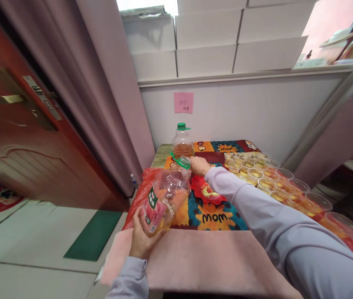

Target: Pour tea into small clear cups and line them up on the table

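My left hand (141,241) grips the base of a large clear plastic bottle (164,197) with a pink and green label, tilted over the table's near left. My right hand (198,165) is closed at the bottle's neck, by its green cap ring (181,161); what the fingers hold is hidden. A second bottle (182,141) with a green cap and amber liquid stands upright just behind.
Several clear plastic cups (283,185) of amber liquid stand in rows on the right of the colourful "mom" tablecloth (213,216). A pink cloth (201,257) covers the near edge. A red door (14,137), curtain (101,83) and wall with pink note (183,102) surround.
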`<action>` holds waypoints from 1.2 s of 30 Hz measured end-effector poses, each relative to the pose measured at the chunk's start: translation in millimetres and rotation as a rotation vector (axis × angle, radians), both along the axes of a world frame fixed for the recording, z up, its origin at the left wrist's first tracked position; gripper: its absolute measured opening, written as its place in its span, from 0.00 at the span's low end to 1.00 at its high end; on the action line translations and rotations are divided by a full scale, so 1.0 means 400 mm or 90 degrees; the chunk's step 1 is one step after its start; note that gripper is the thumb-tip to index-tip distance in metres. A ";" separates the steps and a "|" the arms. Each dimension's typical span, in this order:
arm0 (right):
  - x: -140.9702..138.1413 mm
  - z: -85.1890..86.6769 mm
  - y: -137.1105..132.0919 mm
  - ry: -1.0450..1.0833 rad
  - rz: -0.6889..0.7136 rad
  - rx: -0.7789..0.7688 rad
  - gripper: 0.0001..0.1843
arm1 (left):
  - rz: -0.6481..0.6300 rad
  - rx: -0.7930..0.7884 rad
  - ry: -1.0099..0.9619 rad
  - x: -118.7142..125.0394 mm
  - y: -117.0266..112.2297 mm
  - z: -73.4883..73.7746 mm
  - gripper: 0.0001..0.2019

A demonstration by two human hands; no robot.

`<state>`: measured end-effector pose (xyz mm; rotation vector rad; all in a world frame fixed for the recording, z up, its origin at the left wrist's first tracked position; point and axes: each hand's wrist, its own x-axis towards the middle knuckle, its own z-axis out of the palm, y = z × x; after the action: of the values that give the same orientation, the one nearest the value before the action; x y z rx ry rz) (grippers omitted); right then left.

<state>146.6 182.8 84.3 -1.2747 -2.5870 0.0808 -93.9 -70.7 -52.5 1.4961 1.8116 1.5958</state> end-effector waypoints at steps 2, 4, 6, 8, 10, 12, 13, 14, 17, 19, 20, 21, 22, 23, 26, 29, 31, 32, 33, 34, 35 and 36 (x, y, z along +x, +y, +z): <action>0.001 -0.007 0.010 0.004 -0.013 -0.010 0.10 | -0.017 -0.011 -0.002 -0.004 -0.003 0.003 0.52; 0.004 -0.012 0.016 0.011 -0.027 -0.016 0.10 | -0.021 -0.021 -0.002 -0.007 -0.005 0.010 0.52; 0.009 -0.015 0.020 0.025 -0.040 -0.018 0.10 | -0.020 -0.025 -0.006 -0.008 -0.005 0.015 0.52; 0.012 -0.017 0.021 0.044 -0.045 -0.015 0.08 | -0.019 -0.023 -0.010 -0.007 -0.005 0.018 0.52; 0.012 -0.017 0.021 0.070 -0.038 -0.010 0.06 | -0.028 -0.019 -0.020 -0.005 -0.005 0.018 0.52; 0.011 -0.011 0.021 0.101 -0.025 0.003 0.05 | -0.040 -0.021 -0.040 -0.003 -0.004 0.016 0.52; 0.010 -0.005 0.020 0.120 -0.020 0.012 0.05 | -0.044 -0.024 -0.052 -0.003 -0.004 0.015 0.52; 0.011 0.004 0.020 0.140 -0.018 0.024 0.05 | -0.045 -0.027 -0.064 -0.002 -0.004 0.014 0.52; 0.032 0.040 0.013 0.199 -0.018 0.066 0.08 | -0.041 -0.033 -0.082 -0.001 -0.002 0.013 0.53; 0.068 0.061 -0.003 0.244 -0.018 0.100 0.10 | -0.036 -0.031 -0.078 0.000 -0.001 0.015 0.54; 0.092 0.064 -0.015 0.269 -0.014 0.120 0.10 | -0.032 -0.027 -0.073 0.001 -0.001 0.017 0.53; 0.119 0.061 -0.030 0.292 -0.009 0.137 0.11 | -0.031 -0.024 -0.067 0.002 -0.001 0.021 0.53; 0.148 0.050 -0.047 0.308 -0.003 0.148 0.11 | -0.032 -0.020 -0.062 0.003 -0.001 0.024 0.53; 0.177 0.032 -0.065 0.309 0.001 0.150 0.11 | -0.033 -0.018 -0.055 0.004 -0.001 0.028 0.53; 0.252 -0.053 -0.116 0.223 -0.017 0.089 0.10 | -0.029 -0.022 -0.027 0.005 -0.003 0.035 0.51; 0.295 -0.142 -0.148 0.151 -0.047 0.036 0.09 | -0.020 -0.041 -0.001 -0.002 -0.003 0.031 0.53; 0.307 -0.179 -0.156 0.138 -0.056 0.024 0.08 | -0.029 -0.056 0.001 -0.008 -0.001 0.024 0.54; 0.309 -0.190 -0.157 0.133 -0.059 0.020 0.08 | -0.031 -0.058 0.001 -0.010 0.000 0.021 0.55; 0.310 -0.197 -0.157 0.130 -0.061 0.017 0.08 | -0.031 -0.058 0.005 -0.012 0.000 0.019 0.55; 0.310 -0.201 -0.157 0.129 -0.061 0.014 0.08 | -0.028 -0.056 0.011 -0.012 0.001 0.019 0.55; 0.310 -0.204 -0.156 0.127 -0.061 0.012 0.07 | -0.024 -0.054 0.020 -0.013 0.001 0.019 0.55; 0.310 -0.205 -0.156 0.127 -0.061 0.010 0.07 | -0.020 -0.053 0.028 -0.013 0.001 0.020 0.54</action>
<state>270.5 120.4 2.3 -1.3112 -2.3519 0.1606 -99.0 -70.2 -44.4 1.5266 1.8454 1.4652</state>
